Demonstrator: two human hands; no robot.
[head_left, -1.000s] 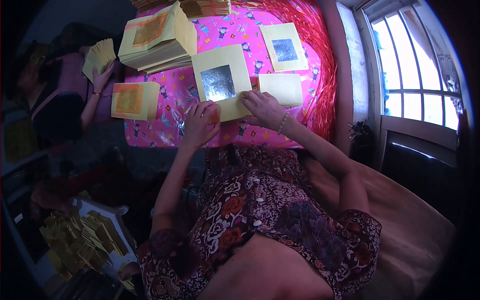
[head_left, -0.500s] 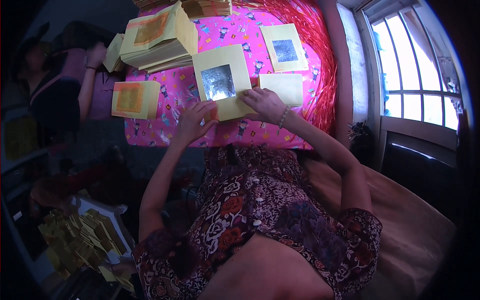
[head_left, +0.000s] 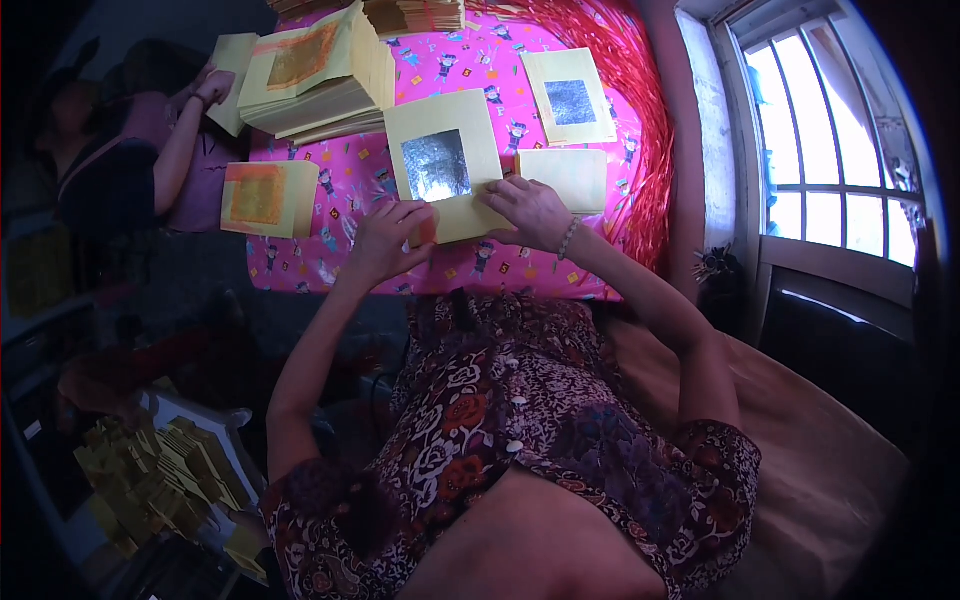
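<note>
In front of me on the table lies a yellow sheet of joss paper point(head_left: 437, 165) with a silver foil square. My left hand point(head_left: 388, 242) pinches its near left corner, the fingertips on top and the thumb at the near edge. At the near right corner my right hand point(head_left: 530, 212) grips the sheet the same way, fingers closed on it. The near edge looks turned up or folded under my fingers; what lies beneath is hidden. Just beyond my right hand is a plain pale yellow stack point(head_left: 572, 180), partly covered by that hand.
A pink patterned cover point(head_left: 430, 275) lies over the table. Around it stand a tall joss paper stack point(head_left: 325, 85), a small orange-marked stack point(head_left: 265, 200), another silver-foil stack point(head_left: 570, 95) and red stringy strands point(head_left: 655, 130). At left, a co-worker's hand point(head_left: 215, 85) holds yellow paper.
My hands and the sheet have barely moved. The co-worker's hand at left has risen and moved right, with the yellow paper now standing higher beside the tall stack.
</note>
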